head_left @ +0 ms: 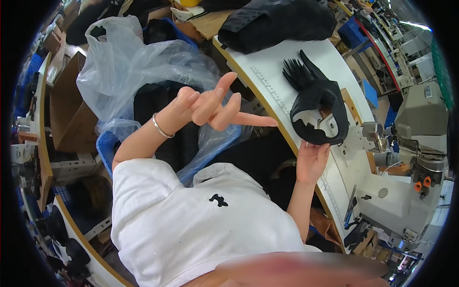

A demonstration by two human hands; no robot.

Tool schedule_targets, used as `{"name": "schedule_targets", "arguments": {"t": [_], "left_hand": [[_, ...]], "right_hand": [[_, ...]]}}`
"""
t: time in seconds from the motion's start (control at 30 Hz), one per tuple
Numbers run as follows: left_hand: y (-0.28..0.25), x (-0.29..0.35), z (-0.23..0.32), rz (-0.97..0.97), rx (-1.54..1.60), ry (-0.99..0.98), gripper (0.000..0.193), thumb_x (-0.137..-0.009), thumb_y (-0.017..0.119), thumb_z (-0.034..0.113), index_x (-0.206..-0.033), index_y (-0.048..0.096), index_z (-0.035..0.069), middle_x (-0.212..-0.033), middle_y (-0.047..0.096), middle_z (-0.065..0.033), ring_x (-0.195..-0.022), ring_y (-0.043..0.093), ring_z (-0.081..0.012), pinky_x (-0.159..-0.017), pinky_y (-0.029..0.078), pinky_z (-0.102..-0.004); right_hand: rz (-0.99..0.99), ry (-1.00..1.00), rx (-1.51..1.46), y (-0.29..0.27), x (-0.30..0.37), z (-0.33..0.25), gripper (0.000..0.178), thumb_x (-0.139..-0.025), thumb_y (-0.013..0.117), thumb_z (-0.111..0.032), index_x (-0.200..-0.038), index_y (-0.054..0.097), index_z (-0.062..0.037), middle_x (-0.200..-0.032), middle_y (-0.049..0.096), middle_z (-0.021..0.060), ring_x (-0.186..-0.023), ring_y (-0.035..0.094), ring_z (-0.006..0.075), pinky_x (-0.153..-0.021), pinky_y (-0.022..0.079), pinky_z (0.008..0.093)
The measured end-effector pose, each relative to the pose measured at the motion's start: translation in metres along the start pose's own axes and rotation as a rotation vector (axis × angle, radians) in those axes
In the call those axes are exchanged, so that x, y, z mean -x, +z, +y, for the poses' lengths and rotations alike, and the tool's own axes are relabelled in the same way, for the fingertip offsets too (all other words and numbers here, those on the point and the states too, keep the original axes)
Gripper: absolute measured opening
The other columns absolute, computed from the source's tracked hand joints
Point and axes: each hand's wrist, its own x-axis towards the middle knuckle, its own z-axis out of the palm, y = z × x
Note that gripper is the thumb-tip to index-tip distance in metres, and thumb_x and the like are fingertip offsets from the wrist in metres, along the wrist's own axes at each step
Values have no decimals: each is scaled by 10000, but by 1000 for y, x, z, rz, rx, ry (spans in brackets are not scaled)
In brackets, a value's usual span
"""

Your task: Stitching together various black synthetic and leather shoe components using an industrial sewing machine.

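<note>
Fingers (217,103) of the left hand (201,107) are spread apart in mid-air, holding nothing, the index finger pointing toward the white table (287,62); a silver bangle (161,127) circles that wrist. Fingertips (321,147) of the right hand (311,160) lie loosely together and rest against the lower edge of one black shoe upper (318,112), a curved leather piece lying flat on the table just beyond them; whether they pinch it cannot be told. Fanned black pieces (299,71) stick out from the upper's far end, too merged to count. One printed ruler strip (272,91) runs along the table edge between the two hands. Right of the right fingers stands one grey-white sewing machine (401,191) with two orange knobs (423,183). Below and behind the left fingers, one blue crate (107,148) lined with a clear plastic bag (129,67) holds dark material. One open cardboard box (71,110) sits left of that bag. Farther off, beyond the upper, a heap of black fabric (277,21) covers the table's far end. Nearest the camera, a white T-shirt (191,225) with a small black mark fills the lower view.
</note>
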Motion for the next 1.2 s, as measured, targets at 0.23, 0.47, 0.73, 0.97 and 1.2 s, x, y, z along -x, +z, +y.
{"name": "schedule_targets", "arguments": {"t": [0.23,0.47,0.73,0.97,1.2], "left_hand": [[-8,14,-13,67,9,66,1061,-917,778,181,-1541,60,651,-1084,416,30,-1000,455,-105,-1086,357,-466],[-17,9,13,-98,292,-272,736,-883,806,184,-1462,435,446,-1057,469,19,-995,459,-156,-986,386,-437],[-89,-40,122,-716,2371,-1438,550,-875,751,108,-1394,576,60,-1217,614,-115,-1199,556,-268,-1032,455,-415],[-81,-106,172,-435,3010,-2264,339,-1014,643,207,-1304,590,41,-1275,658,-58,-1192,607,-195,-1048,470,-358],[-71,-137,167,-219,3004,-2377,342,-1019,639,207,-1344,599,106,-1327,654,-52,-1229,602,-177,-1090,449,-362]], "right_hand": [[38,-28,17,4,0,0,300,-1040,590,-240,-1319,599,-128,-1343,625,36,-1295,545,212,-1194,356,458],[83,-48,-32,12,7,4,331,-1035,598,-257,-1345,594,-139,-1360,620,45,-1297,542,201,-1183,364,461],[114,-76,-171,62,4,3,390,-1037,611,-257,-1355,563,-37,-1394,611,83,-1286,577,220,-1185,396,411],[129,-13,-21,59,22,-17,442,-1080,473,-425,-1324,592,-76,-1289,678,67,-1176,628,221,-996,483,373],[56,347,995,31,33,-93,332,-1029,599,-272,-1007,753,21,-804,736,120,-648,651,123,-534,468,241]]}}
